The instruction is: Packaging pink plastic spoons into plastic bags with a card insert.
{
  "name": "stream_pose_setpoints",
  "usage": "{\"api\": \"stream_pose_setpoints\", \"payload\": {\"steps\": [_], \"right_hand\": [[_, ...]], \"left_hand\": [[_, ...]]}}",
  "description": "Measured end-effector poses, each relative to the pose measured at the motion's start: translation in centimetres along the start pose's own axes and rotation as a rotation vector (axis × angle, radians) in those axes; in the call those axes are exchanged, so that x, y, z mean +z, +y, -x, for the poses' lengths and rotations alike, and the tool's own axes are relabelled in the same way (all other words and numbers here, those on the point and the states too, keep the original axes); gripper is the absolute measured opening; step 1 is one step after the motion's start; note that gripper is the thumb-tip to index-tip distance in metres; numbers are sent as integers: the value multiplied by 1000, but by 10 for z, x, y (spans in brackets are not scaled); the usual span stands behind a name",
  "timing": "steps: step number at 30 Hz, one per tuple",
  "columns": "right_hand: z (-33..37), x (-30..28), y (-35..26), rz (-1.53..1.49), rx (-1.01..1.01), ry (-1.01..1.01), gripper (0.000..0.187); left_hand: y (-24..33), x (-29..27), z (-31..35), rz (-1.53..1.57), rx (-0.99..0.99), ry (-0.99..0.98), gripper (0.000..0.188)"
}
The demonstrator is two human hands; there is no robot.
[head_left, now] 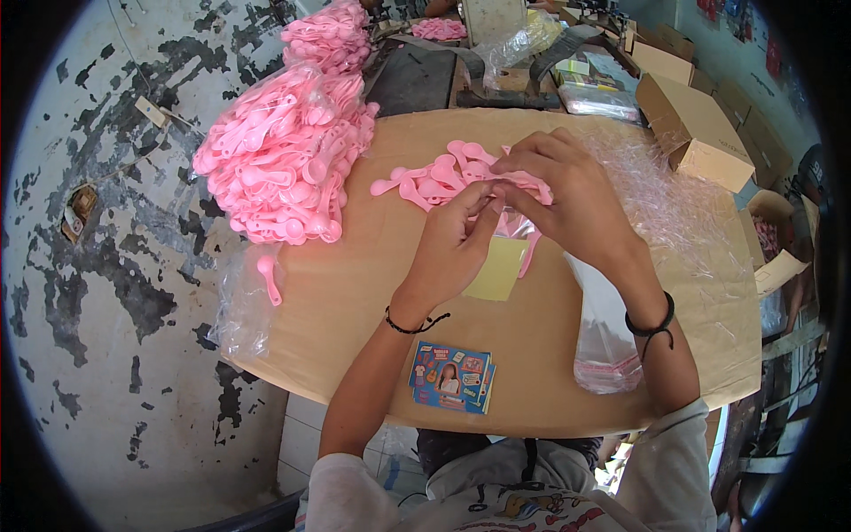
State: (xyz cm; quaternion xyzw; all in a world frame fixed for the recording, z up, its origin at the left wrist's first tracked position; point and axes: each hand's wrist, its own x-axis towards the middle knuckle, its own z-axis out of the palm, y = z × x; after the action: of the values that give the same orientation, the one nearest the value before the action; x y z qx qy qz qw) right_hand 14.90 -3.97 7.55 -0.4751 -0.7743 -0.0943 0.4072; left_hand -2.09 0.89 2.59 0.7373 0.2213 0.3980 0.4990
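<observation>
Both hands meet over the middle of the table, fingers pinched together. Between them my left hand [459, 232] and my right hand [572, 193] grip the upper edge of a clear plastic sleeve [512, 222], mostly hidden by the fingers. A plain yellow card [493, 273] hangs below the hands at the sleeve. Beside the card the handle of a pink spoon [529, 255] shows; whether it is inside the sleeve I cannot tell. Just beyond my hands lies a loose heap of pink plastic spoons [439, 177], partly covered by the right fingers.
A tall pile of bagged pink spoons [284, 160] stands at the left. One spoon [269, 279] lies on plastic film near it. Printed blue cards [452, 379] are stacked in front, with flat clear sleeves [605, 332] to the right. Cardboard boxes [696, 124] stand at the far right.
</observation>
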Motion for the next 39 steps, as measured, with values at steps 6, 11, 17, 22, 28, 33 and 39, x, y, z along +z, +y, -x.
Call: {"api": "stream_pose_setpoints", "payload": {"steps": [6,11,17,22,28,33,39], "right_hand": [[4,6,7,31,6,-153,16],[7,10,13,-55,-17,-192,14],[6,3,19,-168,223,-300,12],[-2,-53,48,-655,424,-3,17],[51,-95,145,-563,740,-309,22],[49,-95,176,171,529,291,28],[14,-19,49,-523,435,-364,28]], "left_hand": [[12,-4,3,-386,-12,-14,18],[1,-8,4,-477,48,-65,17],[-6,-4,1,-466,172,-108,21],[-10,4,0,100,43,127,25],[-30,-10,-10,144,-242,-7,30],[-40,-18,-15,256,-460,-96,35],[-28,-17,-7,309,-351,-11,36]]}}
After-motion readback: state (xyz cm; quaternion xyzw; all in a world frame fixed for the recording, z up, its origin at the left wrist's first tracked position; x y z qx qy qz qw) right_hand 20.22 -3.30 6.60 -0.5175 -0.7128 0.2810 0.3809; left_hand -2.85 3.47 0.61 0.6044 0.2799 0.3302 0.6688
